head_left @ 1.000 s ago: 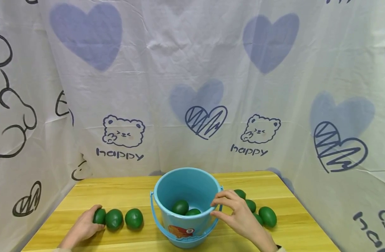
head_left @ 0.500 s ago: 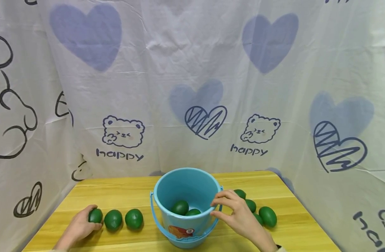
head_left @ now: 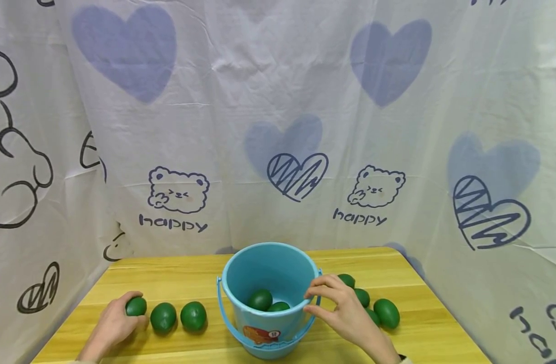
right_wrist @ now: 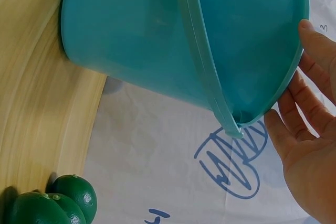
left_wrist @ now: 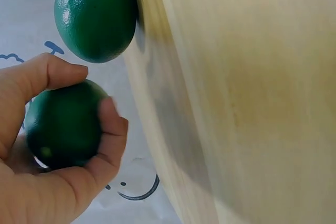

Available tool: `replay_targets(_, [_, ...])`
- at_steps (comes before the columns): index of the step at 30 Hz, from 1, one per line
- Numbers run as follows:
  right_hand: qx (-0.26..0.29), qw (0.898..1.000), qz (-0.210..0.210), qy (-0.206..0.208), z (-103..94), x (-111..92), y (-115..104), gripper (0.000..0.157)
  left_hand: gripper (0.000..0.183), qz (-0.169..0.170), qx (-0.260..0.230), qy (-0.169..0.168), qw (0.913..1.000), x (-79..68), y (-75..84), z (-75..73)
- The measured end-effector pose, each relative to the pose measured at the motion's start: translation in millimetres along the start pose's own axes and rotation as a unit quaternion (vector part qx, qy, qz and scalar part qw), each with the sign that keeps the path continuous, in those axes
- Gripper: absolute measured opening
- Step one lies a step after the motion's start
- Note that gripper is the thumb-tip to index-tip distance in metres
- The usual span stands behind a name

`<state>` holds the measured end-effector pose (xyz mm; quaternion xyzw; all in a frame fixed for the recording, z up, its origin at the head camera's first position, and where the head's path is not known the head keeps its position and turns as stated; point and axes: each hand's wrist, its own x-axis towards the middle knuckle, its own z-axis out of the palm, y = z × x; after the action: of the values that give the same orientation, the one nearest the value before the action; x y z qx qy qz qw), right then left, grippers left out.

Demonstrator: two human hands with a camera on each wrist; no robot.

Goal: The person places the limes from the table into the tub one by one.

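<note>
In the head view my left hand (head_left: 114,321) grips a dark green lime (head_left: 136,306) at the left of the table. The left wrist view shows thumb and fingers curled round this lime (left_wrist: 65,124), just above the wood. To its right sit two more limes, the nearer (head_left: 163,318) and the farther (head_left: 193,316). A light blue bucket (head_left: 255,319) stands upright in the middle, with limes (head_left: 260,300) inside. My right hand (head_left: 339,308) holds its right rim lightly, as the right wrist view also shows; some fingertips are hidden there.
Several limes (head_left: 386,313) lie right of the bucket, partly behind my right hand. The bucket's handle (head_left: 228,323) hangs down in front. A printed white cloth (head_left: 241,212) hangs behind and beside the wooden table (head_left: 205,273).
My left hand has shifted slightly left with its lime, opening a gap from the neighbouring lime. That held lime has turned and moved up a little. The right hand and bucket stay still.
</note>
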<state>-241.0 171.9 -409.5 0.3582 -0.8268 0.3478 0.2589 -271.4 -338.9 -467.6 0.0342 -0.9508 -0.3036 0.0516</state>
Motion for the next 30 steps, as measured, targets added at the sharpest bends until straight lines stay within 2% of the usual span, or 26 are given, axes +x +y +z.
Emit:
replay_targets(5, [-0.002,1.0,-0.007,0.002,0.3,1,0,0.014,0.063,-0.02,-0.021,0.014,0.9995,-1.7,7.7,-1.9])
replay_targets(13, [-0.004,1.0,-0.011,0.004,0.2,2,1,0.015,0.064,-0.034,-0.046,0.054,0.9969,-7.8,23.9,-2.2])
replay_targets(22, [-0.006,1.0,-0.006,0.004,-0.7,2,0,0.014,0.065,-0.029,-0.063,0.059,0.9958,-7.2,40.3,-5.8])
replay_targets(30, [-0.005,1.0,-0.001,0.0,-0.2,0,0,0.014,0.066,-0.024,-0.081,0.079,0.9933,-10.9,51.6,-3.7])
